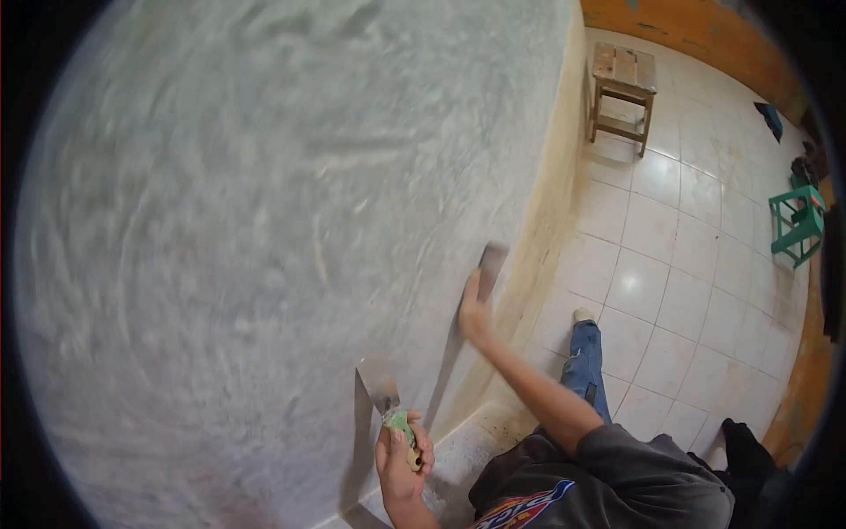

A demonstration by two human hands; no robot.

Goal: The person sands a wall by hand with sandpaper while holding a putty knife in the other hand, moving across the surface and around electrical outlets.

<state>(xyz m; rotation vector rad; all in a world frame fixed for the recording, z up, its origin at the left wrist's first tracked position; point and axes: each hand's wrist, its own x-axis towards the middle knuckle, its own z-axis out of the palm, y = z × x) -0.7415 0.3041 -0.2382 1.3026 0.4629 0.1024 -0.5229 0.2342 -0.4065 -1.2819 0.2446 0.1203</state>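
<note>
My left hand (403, 458) is closed around the green handle of a putty knife (380, 381). The blade of that knife points up, beside the grey, plastered wall (264, 264); whether it touches cannot be told. Farther up, my right hand (474, 316) grips a second flat scraper (493, 269), its dark blade slightly blurred. This scraper lies against or close to the wall, near the yellowish strip (529, 256) along the wall's lower edge. Its handle, if any, is hidden by my fingers. Smears and ridges streak the wall's grey coating.
White floor tiles (652, 278) lie to the right of the wall. A wooden stool (624, 88) stands by the wall at the top, and a green plastic stool (798, 225) at the far right. My jeans leg (582, 366) reaches onto the tiles. An orange wall (696, 31) borders the floor.
</note>
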